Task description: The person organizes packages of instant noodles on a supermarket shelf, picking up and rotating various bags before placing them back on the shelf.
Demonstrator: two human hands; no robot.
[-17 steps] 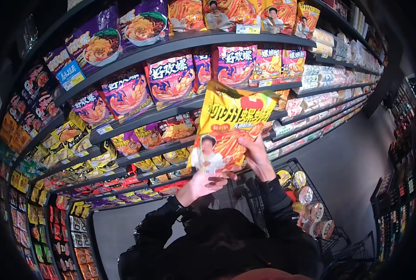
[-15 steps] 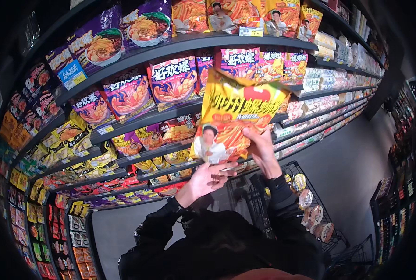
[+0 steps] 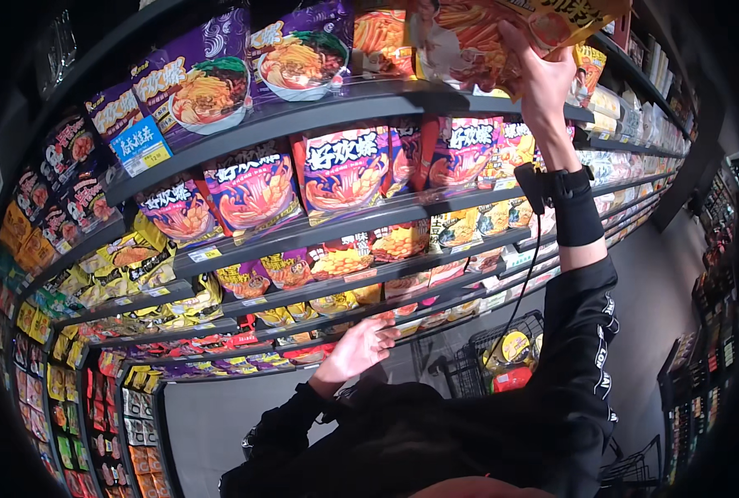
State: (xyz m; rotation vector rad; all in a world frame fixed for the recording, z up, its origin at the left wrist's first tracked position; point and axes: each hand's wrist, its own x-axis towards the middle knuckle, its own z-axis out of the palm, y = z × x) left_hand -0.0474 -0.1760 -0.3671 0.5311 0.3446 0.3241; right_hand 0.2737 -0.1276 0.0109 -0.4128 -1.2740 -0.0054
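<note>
My right hand [image 3: 543,79] is raised to the top shelf at the upper right, its fingers closed on a yellow and orange noodle bag [image 3: 469,50]. The bag is tilted and partly cut off by the upper edge of the picture. It overlaps the row of similar orange bags [image 3: 379,41] there. My left hand [image 3: 359,350] hangs low in front of the bottom shelves, loosely curled with the fingers apart and nothing in it. A black band with a small device and a cable [image 3: 552,189] wraps my right wrist.
Purple noodle bags [image 3: 307,54] stand on the top shelf [image 3: 303,108]; pink and purple bags [image 3: 346,166] fill the shelf below. A black wire cart [image 3: 473,361] with round tubs [image 3: 514,347] and a red package [image 3: 512,379] stands beside me. More shelving [image 3: 701,373] lines the right side.
My right hand has carried the yellow bag up and right to the top shelf. My left hand has come away from near the bag. The view has shifted, and a red package now shows in the cart.
</note>
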